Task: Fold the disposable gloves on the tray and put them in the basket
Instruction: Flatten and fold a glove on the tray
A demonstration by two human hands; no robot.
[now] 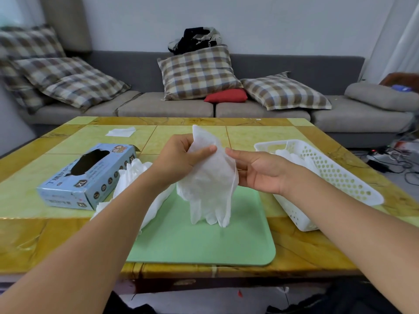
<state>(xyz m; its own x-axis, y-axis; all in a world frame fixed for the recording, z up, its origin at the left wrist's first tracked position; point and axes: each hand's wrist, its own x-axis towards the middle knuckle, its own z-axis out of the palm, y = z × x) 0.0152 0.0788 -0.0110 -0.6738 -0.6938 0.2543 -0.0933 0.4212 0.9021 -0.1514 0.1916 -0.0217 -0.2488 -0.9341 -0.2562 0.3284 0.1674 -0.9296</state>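
A translucent white disposable glove (209, 184) hangs above the pale green tray (204, 243), fingers pointing down. My left hand (181, 159) pinches its cuff between thumb and fingers. My right hand (256, 171) is just right of the glove with its fingers spread, fingertips touching the glove's edge. A pile of more white gloves (136, 175) lies at the tray's left edge, partly hidden by my left forearm. The white perforated basket (335, 175) stands on the right with several gloves inside.
A light blue glove box (88, 177) marked XL lies on the table's left. A white tissue (120, 131) rests near the far edge. Behind the yellow-green tiled table stands a grey sofa with plaid cushions. Cables lie on the floor at the right.
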